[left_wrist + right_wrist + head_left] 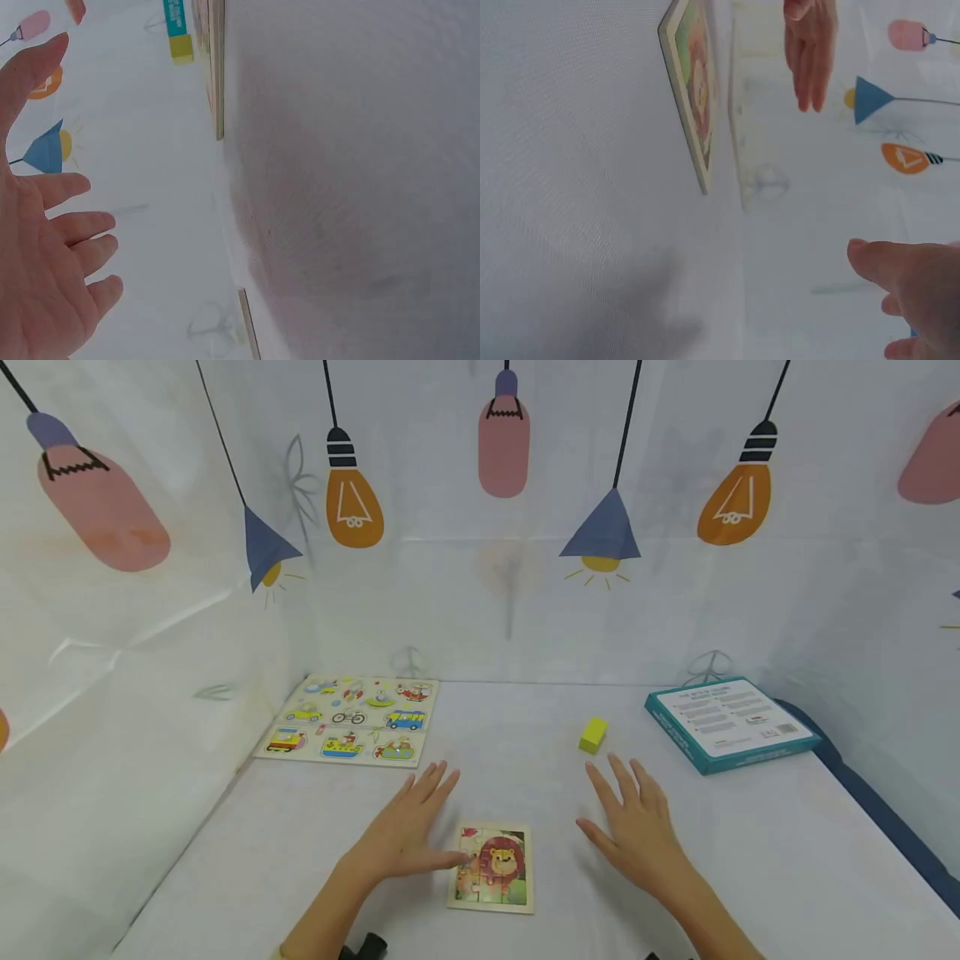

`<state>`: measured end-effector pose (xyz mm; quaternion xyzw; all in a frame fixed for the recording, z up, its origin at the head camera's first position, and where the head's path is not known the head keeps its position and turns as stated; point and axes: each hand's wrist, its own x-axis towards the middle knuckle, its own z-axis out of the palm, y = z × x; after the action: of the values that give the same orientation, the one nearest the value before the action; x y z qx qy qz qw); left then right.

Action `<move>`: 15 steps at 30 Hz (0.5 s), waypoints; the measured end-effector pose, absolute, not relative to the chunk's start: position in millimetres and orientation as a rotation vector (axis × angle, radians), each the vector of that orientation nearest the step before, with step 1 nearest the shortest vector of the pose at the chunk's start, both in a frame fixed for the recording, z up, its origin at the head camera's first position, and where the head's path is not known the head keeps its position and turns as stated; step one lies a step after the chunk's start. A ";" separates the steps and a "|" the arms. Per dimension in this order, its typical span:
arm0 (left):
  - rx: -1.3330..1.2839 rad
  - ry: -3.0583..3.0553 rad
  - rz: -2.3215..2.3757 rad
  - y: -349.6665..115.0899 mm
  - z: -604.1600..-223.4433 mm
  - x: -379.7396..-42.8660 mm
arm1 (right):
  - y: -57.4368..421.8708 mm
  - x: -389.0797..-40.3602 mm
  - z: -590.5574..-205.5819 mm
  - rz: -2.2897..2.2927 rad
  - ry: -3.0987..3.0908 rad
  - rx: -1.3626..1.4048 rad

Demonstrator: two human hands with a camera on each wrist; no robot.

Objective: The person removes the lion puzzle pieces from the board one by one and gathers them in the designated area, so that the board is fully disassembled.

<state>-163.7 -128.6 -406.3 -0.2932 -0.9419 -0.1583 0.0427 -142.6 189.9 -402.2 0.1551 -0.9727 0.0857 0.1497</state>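
A small framed jigsaw puzzle (491, 868) with a lion picture lies flat on the white table, near its front. My left hand (405, 835) hovers to its left, fingers spread, its thumb overlapping the puzzle's left edge in the head view. To the puzzle's right my right hand (637, 831) is held over the table with fingers apart and nothing in them. Just beyond those fingertips stands a yellow block (593, 735). In the right wrist view the puzzle (694, 90) appears edge-on, with the left hand (810, 56) beyond it.
At the back left lies a wooden board (348, 720) with pictures of vehicles. A teal and white box (731, 727) sits at the back right, beside a dark blue strip (885, 802) along the table's edge. A white curtain (465, 602) printed with lamps hangs behind.
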 end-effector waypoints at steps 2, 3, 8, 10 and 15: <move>-0.927 -2.937 -0.618 -128.6 -408.1 -166.3 | 185.1 -144.7 -403.1 0.255 -2.794 0.462; -0.946 -2.968 -0.720 -128.4 -409.1 -167.4 | 182.5 -145.7 -403.7 0.257 -2.795 0.472; -1.017 -3.084 -1.190 -127.5 -414.4 -169.2 | 168.4 -149.0 -407.0 0.280 -2.818 0.531; -1.045 -3.082 -1.265 -127.5 -416.3 -169.5 | 162.7 -150.4 -408.0 0.281 -2.818 0.562; -1.082 -3.070 -1.308 -129.3 -422.1 -173.9 | 149.5 -154.8 -410.8 0.289 -2.788 0.633</move>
<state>-173.9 -129.3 -422.1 -0.3034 -0.8605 -0.3665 -0.1821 -154.8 149.5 -410.8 0.2183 -0.9616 0.0997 0.1335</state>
